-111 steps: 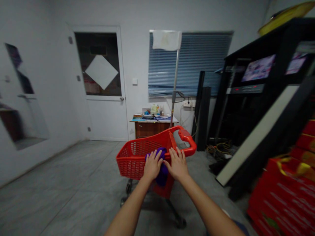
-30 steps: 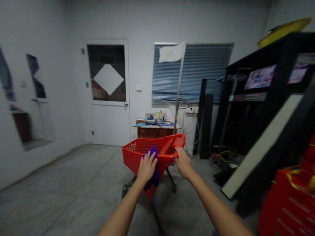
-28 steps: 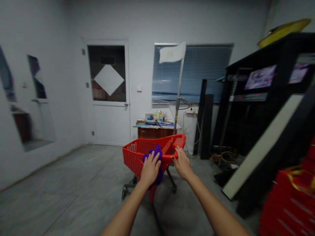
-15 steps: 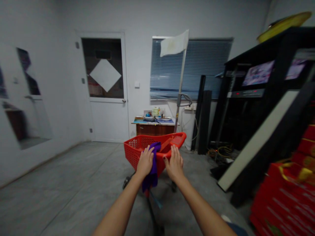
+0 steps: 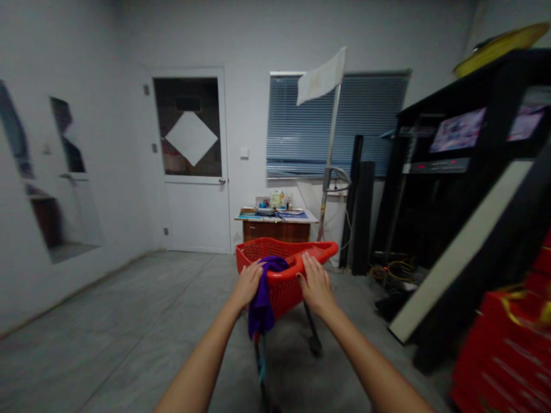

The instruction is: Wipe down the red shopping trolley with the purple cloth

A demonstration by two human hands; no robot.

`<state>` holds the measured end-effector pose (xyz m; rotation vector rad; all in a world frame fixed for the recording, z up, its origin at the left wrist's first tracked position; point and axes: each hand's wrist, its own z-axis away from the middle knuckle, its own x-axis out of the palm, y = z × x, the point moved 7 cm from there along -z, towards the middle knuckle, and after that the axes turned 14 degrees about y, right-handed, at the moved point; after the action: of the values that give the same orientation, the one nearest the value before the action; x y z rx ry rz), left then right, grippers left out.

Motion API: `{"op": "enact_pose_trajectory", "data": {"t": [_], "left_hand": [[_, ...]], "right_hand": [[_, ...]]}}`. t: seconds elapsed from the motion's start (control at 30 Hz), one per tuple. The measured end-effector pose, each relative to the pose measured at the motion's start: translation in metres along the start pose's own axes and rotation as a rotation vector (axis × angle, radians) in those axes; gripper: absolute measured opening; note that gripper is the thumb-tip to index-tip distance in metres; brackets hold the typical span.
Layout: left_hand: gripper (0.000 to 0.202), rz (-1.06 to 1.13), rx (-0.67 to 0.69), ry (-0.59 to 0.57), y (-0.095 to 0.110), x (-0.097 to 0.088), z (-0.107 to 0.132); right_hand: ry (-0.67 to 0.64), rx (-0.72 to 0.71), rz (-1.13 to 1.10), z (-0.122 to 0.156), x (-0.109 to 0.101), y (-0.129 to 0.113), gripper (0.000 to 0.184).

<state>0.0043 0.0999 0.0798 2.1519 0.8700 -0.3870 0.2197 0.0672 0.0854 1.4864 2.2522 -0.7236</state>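
Observation:
In front of me stands a red plastic shopping cart (image 5: 286,289) with perforated sides and dark wheeled legs. Over its near left rim hangs a purple cloth (image 5: 262,310). My left hand (image 5: 248,285) is at that near left corner, fingers bent over the rim against the cloth; its fingertips are partly hidden. On the right, my right hand (image 5: 317,282) grips the red handle (image 5: 321,253), with the thumb on the near side. A pole with a white flag (image 5: 321,80) rises behind the cart's right end.
Ahead, a small brown desk (image 5: 275,231) with clutter stands against the wall, left of dark upright panels (image 5: 364,218). A white door (image 5: 198,218) is at left. Right are a black rack (image 5: 460,115), a leaning board (image 5: 460,252), cables and red boxes (image 5: 495,344).
The cart and both hands have shifted slightly right in view, and the cart has turned, showing more of its right wheel. The purple cloth spreads further over the rim.

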Motion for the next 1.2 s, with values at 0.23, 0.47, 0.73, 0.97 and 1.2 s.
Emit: {"op": "enact_pose_trajectory", "data": {"t": [0.23,0.47,0.73,0.97,1.2], "left_hand": [[0.043,-0.109,0.057,0.047,0.025,-0.007,0.005],[0.040,-0.313,0.237,0.100,0.072,-0.013,0.016],[0.044,-0.396,0.126,0.262,0.044,-0.028,0.024],[0.044,-0.520,0.161,0.208,0.079,0.001,0.021],[0.042,-0.466,0.133,0.226,0.042,-0.038,0.018]], "right_hand": [[0.088,0.047,0.021,0.001,0.014,0.006,0.072],[0.038,-0.004,0.056,0.000,0.009,-0.002,0.065],[0.056,0.052,0.094,-0.006,0.009,0.017,0.066],[0.066,-0.003,0.060,-0.001,0.007,-0.006,0.062],[0.036,-0.012,0.095,-0.008,-0.001,0.037,0.055]]}}
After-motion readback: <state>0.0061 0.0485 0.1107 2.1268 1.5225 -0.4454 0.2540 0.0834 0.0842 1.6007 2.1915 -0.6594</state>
